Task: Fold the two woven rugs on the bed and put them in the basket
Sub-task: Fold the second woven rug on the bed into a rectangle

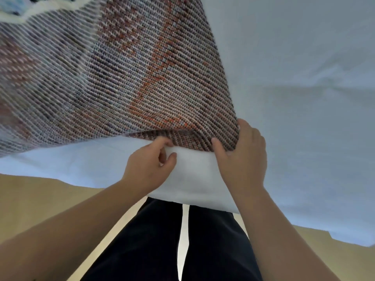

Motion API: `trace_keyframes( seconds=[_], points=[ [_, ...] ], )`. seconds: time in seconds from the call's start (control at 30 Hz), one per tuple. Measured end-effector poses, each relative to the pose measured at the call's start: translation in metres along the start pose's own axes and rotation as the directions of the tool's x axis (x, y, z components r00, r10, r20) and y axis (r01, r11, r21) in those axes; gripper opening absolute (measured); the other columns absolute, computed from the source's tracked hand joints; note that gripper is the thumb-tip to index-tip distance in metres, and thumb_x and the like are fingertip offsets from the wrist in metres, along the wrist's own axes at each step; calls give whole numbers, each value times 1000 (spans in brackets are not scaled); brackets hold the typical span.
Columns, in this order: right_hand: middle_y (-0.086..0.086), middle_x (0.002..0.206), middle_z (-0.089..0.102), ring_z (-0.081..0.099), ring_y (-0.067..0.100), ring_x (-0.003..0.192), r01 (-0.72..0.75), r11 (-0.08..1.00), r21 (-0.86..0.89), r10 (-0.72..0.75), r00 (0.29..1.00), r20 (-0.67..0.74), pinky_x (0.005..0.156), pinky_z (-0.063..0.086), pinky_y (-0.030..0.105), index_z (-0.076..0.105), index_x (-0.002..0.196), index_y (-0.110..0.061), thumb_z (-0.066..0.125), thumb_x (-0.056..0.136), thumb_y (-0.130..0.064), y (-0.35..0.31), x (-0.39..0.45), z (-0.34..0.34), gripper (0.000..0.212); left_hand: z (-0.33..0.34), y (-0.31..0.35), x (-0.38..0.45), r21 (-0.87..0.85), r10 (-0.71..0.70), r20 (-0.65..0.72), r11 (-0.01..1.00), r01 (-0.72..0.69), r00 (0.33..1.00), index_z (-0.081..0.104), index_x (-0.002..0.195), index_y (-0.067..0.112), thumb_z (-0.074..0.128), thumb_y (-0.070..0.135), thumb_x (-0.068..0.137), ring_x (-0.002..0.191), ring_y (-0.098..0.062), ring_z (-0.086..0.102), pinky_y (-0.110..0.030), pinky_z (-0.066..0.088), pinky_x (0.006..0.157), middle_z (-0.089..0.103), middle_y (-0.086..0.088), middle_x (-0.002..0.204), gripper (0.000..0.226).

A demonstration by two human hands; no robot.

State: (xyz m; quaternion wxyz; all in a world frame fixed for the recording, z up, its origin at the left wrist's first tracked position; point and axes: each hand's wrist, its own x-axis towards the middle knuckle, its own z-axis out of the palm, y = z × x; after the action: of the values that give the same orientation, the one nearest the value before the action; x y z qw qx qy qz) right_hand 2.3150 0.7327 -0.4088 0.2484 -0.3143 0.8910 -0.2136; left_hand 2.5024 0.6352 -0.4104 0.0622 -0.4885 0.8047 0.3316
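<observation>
A woven rug (125, 74) in grey, white and orange lies spread over the white bed (304, 98), filling the upper left of the view. Its near corner is lifted and curled up off the sheet. My right hand (241, 159) grips that corner, thumb on the underside and fingers over the edge. My left hand (152, 165) sits just left of it at the rug's near edge, fingers curled, the fingertips touching the fabric's edge. A second patterned textile (18, 5) with a white border shows at the top left. No basket is in view.
The bed's white sheet hangs over the near edge (192, 189) right in front of my dark trousers (162, 250). Tan floor (40, 199) shows to the left and right of my legs. The right half of the bed is bare sheet.
</observation>
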Motion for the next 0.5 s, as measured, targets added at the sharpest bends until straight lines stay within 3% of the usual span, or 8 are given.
trace_keyframes(
  seconds=[0.1,0.2,0.33,0.4,0.5],
  points=[
    [21,151,36,32,40,138,126,977,-173,-154,975,-161,107,28,53,44,144,-10,69,83,-45,-21,-19,20,74,-12,-29,-13,-6,-92,-40,996,92,995,55,113,26,62,33,92,66,-3,53,-25,36,60,57,11,75,23],
    [21,154,33,27,41,143,351,908,-228,-381,919,-102,112,19,52,46,145,-11,66,85,-42,-52,-38,45,70,-33,-58,-22,-17,-131,-117,991,130,984,57,115,25,61,35,92,70,-5,54,-31,44,67,59,13,79,25],
    [11,130,63,55,36,124,628,769,-121,-625,778,65,98,45,53,63,129,-9,65,87,-30,-99,-53,84,47,-62,-110,-33,-111,-237,-228,970,216,944,60,100,21,60,34,92,80,-14,59,-36,49,73,62,10,84,15],
    [10,124,66,59,35,116,684,725,-85,-677,730,94,93,50,50,66,125,-8,64,87,-27,-129,-57,104,42,-78,-147,-42,-174,-321,-278,944,282,905,60,95,20,59,35,93,85,-14,59,-37,50,76,63,9,89,15],
    [7,119,67,61,32,108,748,657,-89,-737,663,134,88,51,48,67,123,-8,64,87,-26,-177,-67,135,40,-107,-205,-57,-292,-421,-334,897,332,843,64,105,21,58,34,94,92,-11,59,-40,52,80,65,11,98,18]
  ],
)
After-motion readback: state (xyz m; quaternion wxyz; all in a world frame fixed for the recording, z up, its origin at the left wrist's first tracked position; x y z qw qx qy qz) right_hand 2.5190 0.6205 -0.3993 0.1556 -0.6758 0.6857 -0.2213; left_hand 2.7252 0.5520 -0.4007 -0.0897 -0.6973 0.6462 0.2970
